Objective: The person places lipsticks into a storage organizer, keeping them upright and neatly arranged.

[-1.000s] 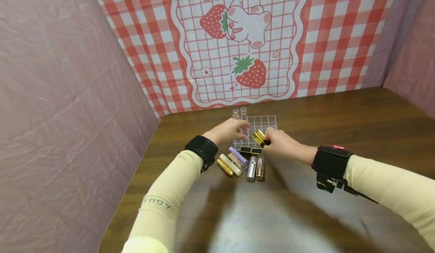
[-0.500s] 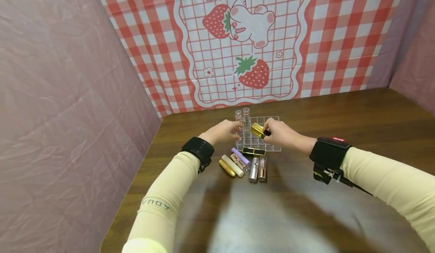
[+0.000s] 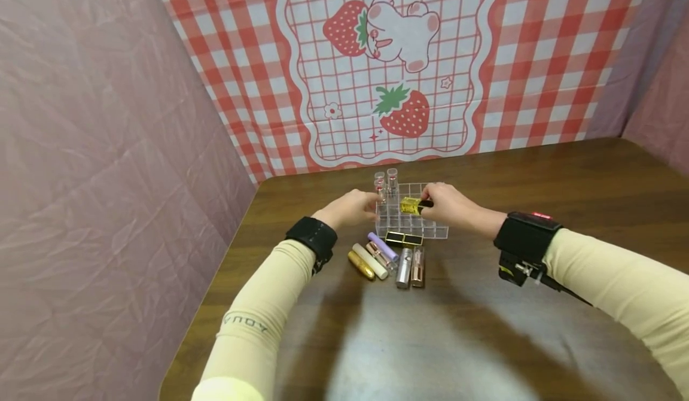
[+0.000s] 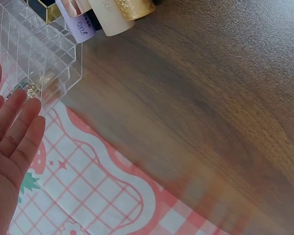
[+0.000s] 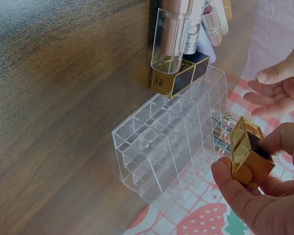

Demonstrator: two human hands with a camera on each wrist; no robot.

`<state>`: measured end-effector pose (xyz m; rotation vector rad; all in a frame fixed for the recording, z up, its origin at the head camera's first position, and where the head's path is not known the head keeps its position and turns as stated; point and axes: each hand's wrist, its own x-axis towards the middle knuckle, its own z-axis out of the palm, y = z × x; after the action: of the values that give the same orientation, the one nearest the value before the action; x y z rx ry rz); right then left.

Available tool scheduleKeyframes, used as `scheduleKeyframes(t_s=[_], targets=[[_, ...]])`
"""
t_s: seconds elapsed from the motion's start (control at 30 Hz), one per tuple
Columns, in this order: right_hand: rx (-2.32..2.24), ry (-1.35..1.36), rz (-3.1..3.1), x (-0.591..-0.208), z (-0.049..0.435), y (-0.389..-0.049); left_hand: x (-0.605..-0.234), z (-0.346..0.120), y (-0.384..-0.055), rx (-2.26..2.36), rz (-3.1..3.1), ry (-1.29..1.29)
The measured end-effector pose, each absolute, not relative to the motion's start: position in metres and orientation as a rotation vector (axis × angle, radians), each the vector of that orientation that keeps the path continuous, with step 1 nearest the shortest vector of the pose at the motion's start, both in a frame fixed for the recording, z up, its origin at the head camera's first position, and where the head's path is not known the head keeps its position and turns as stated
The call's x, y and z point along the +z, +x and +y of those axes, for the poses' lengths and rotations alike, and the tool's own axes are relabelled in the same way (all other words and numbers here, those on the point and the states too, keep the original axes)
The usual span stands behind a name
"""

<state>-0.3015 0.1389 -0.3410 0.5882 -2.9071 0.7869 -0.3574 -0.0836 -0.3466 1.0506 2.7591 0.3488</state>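
Observation:
My right hand (image 3: 452, 204) pinches a square gold-and-black lipstick (image 3: 411, 205) between thumb and fingers, above the clear compartmented lipstick organizer (image 3: 438, 232). In the right wrist view that lipstick (image 5: 252, 152) is tilted, apart from the organizer (image 5: 137, 142). My left hand (image 3: 351, 208) is at the organizer's left side; in the left wrist view its fingers (image 4: 27, 125) are extended and hold nothing. Whether they touch the organizer cannot be told. A few clear-capped lipsticks (image 3: 392, 181) stand in the organizer's back left compartments.
A black-and-gold lipstick (image 3: 404, 239) lies along the organizer's front. Nearer me on the wooden table (image 3: 387, 353) lie a purple tube (image 3: 383, 247), a cream tube (image 3: 370, 261), a gold tube (image 3: 361, 266), a silver tube (image 3: 404, 268) and rose-gold ones (image 3: 417, 267). A checked cloth (image 3: 538, 78) hangs behind.
The gold-and-black lipstick has turned from a slant to nearly level in my right hand, over the organizer. My left hand has drawn slightly back toward the organizer's left edge.

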Motion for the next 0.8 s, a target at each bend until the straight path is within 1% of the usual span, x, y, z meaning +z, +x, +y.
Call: scheduleKeyframes(t_s=[0.23,0.43,0.63,0.8], targets=[[0.757,0.635,-2.873,-0.337,0.139,-0.306,-0.346,-0.086,-0.359,0.36,2.75,1.044],[0.754,0.621,-2.858,-0.335,0.14,-0.311,-0.347,-0.091,-0.362,0.403,2.741,1.028],[0.852,0.619,-2.811,-0.334,0.133,-0.325,-0.349,-0.096,-0.362,0.414,2.761,0.998],[0.86,0.642,-2.785,-0.335,0.122,-0.341,-0.353,-0.098,-0.363,0.383,2.769,1.026]])
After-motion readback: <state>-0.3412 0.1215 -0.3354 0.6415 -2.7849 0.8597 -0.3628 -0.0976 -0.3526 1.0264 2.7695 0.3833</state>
